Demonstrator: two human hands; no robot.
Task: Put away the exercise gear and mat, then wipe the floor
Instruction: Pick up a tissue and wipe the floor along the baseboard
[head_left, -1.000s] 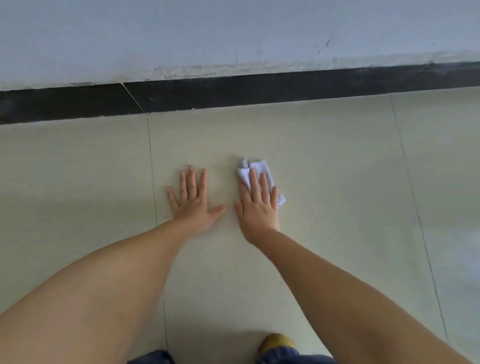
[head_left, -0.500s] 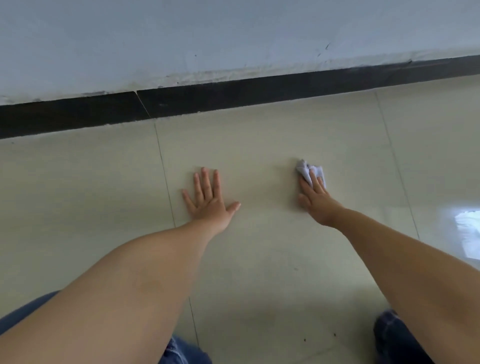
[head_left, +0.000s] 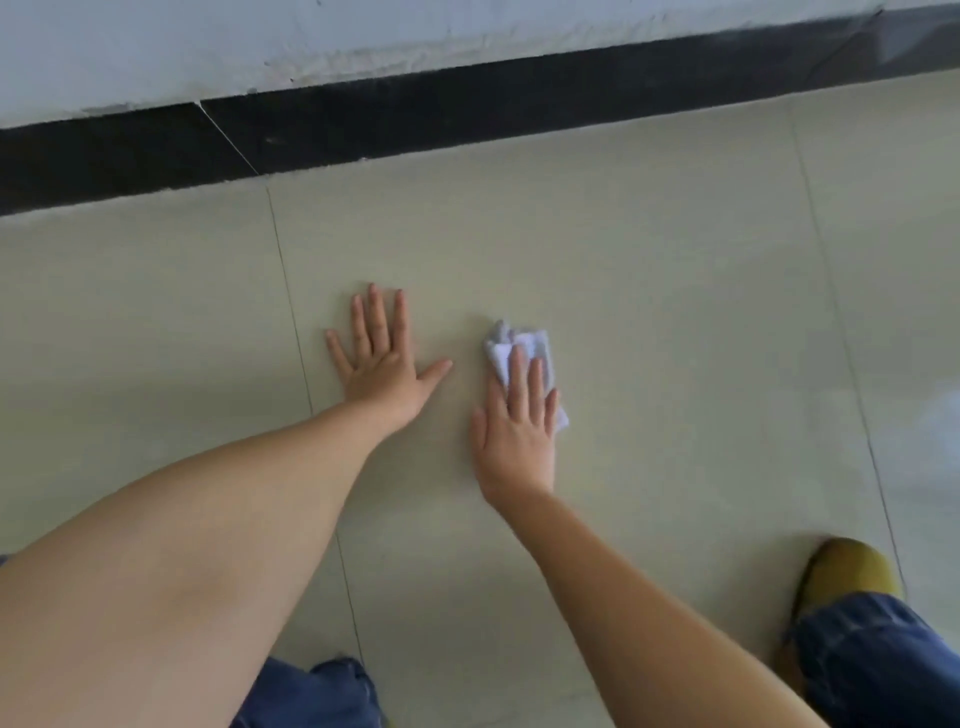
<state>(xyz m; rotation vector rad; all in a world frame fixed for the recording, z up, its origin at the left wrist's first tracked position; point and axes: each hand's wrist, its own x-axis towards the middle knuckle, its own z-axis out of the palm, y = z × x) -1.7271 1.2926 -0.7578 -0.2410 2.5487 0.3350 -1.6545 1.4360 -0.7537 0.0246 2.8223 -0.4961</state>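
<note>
The cloth (head_left: 522, 353) is a small white rag, crumpled and folded over itself into a rough oblong, with soft creases and a bunched, rounded lump at its far-left end. A pale bluish-grey shade sits in its folds. One corner pokes out to the right of the fingers at its near end. It lies flat on the floor (head_left: 649, 312), a little right of the middle of the view, well short of the wall.

The right hand (head_left: 517, 436) lies on top of the cloth with its fingers straight and held together, pressing the rag down against the tile rather than gripping it; the palm covers the near half and the thumb rests along the left side on the bare floor. The left hand (head_left: 382, 364) is just to the left, apart from the cloth, spread flat on the tile with fingers splayed and thumb pointing right, holding nothing.

The floor is pale beige glossy tile with thin dark grout lines; one line runs just left of the left hand. At the far edge a black skirting strip (head_left: 467, 114) meets a white wall (head_left: 208, 41) with a ragged paint edge. Near the bottom right are a mustard-yellow shoe (head_left: 847, 574) and a blue denim trouser leg (head_left: 878, 660).
</note>
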